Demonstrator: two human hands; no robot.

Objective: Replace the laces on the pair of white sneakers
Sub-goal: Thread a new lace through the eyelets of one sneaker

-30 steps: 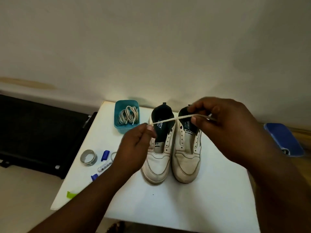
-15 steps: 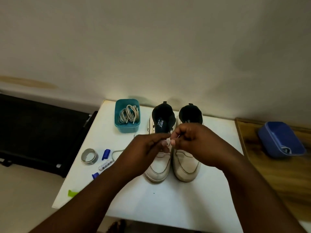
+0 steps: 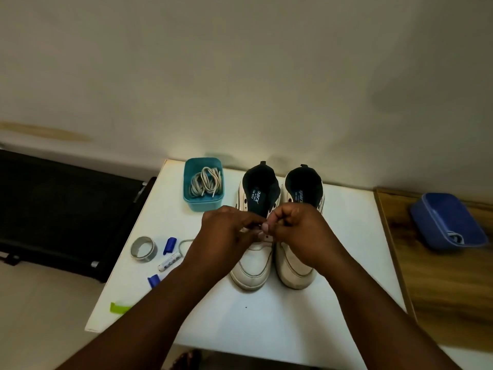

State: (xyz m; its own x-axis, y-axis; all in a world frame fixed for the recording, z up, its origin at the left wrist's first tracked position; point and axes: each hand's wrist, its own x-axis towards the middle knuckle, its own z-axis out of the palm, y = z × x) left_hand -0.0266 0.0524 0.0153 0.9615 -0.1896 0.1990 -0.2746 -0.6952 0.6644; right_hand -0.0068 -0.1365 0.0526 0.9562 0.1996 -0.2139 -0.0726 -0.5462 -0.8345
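Two white sneakers stand side by side on the white table [image 3: 266,324], toes toward me: the left sneaker [image 3: 253,268] and the right sneaker [image 3: 296,271], both with dark insides and bare eyelets. My left hand [image 3: 226,236] and my right hand [image 3: 298,231] meet over the left sneaker's eyelet rows, fingertips pinching a white lace end there. A loop of that lace [image 3: 184,243] trails out left of my left hand on the table. The pinched lace tip itself is mostly hidden by my fingers.
A teal box [image 3: 203,206] holding several laces stands at the back left. A tape roll [image 3: 143,249], a white marker [image 3: 169,261], blue caps [image 3: 170,244] and a green strip [image 3: 120,307] lie left. A blue tray [image 3: 448,222] sits on the wooden surface right.
A second ago my hands held the lace stretched taut above the sneakers. They have since dropped and come together over the left sneaker's eyelets, and the view shifted slightly.
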